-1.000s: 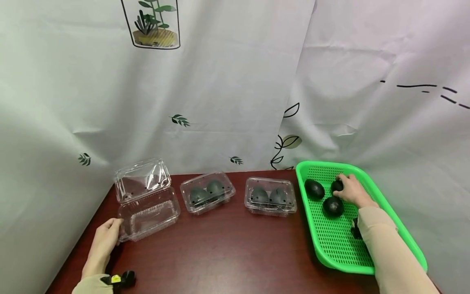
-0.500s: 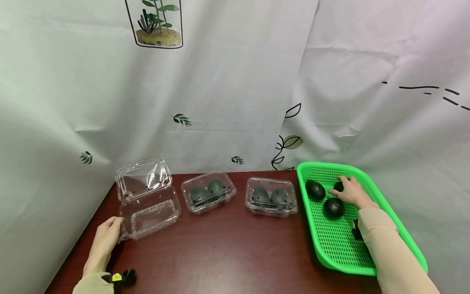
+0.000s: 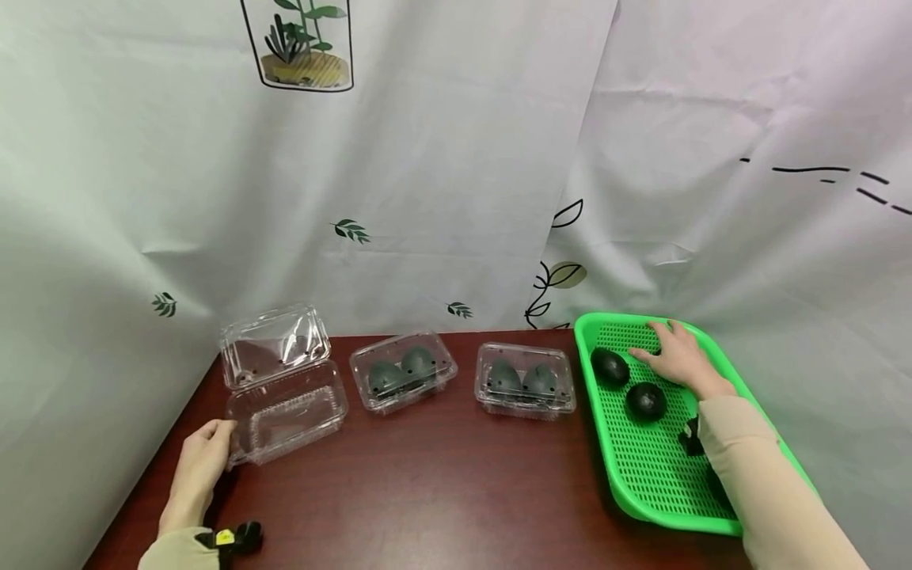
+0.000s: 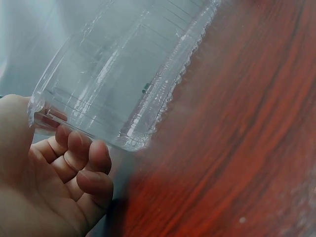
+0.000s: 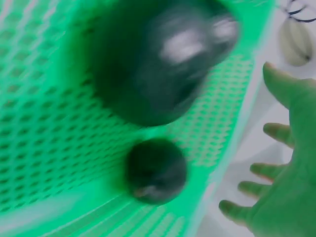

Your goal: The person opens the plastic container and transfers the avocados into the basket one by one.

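Note:
My left hand [image 3: 199, 467] grips the near left end of a clear plastic clamshell container [image 3: 288, 419], its lid [image 3: 274, 348] standing raised behind it. In the left wrist view, the curled fingers [image 4: 79, 148] of that hand meet the container's rim. Over the far part of a green plastic basket [image 3: 620, 475], my right hand [image 3: 680, 360] has its fingers spread, with nothing in its grasp. Dark avocados lie in the basket: one on the left [image 3: 610, 368], another in the middle [image 3: 647, 402]. A further avocado is mostly hidden behind the right hand.
Two closed clamshells, one in the middle [image 3: 404, 372] and one further right [image 3: 526, 380], each hold two avocados. A dark round shape [image 3: 718, 487] shows partly beneath the right sleeve. White printed cloth [image 3: 427, 174] hangs behind the dark red table [image 3: 427, 499].
My right hand has let its fingers spread and lifted off the far avocado, moving slightly back. The left hand has stayed at the container's end.

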